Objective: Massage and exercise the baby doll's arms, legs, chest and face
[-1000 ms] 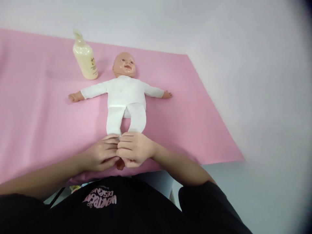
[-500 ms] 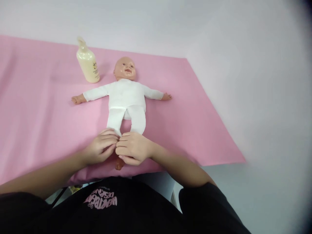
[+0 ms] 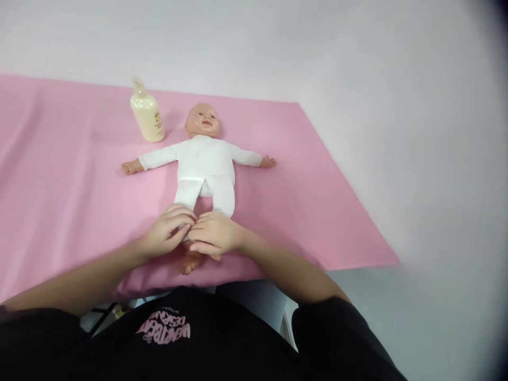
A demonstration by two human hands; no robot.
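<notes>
Below the left hand (image 3: 169, 232) and right hand (image 3: 214, 233), pink shirt lettering (image 3: 163, 327) resembles "HEARTBEAT"; both curl, grip unclear, against one leg of a bald, white-clad doll (image 3: 205, 159).

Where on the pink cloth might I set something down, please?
The pink cloth is bare between the doll and the slanting right edge, and, though creased, left of the pump bottle. It is crowded at the doll's lower legs, where the left hand and right hand sit close together; the gap between bottle and head is narrow.
</notes>
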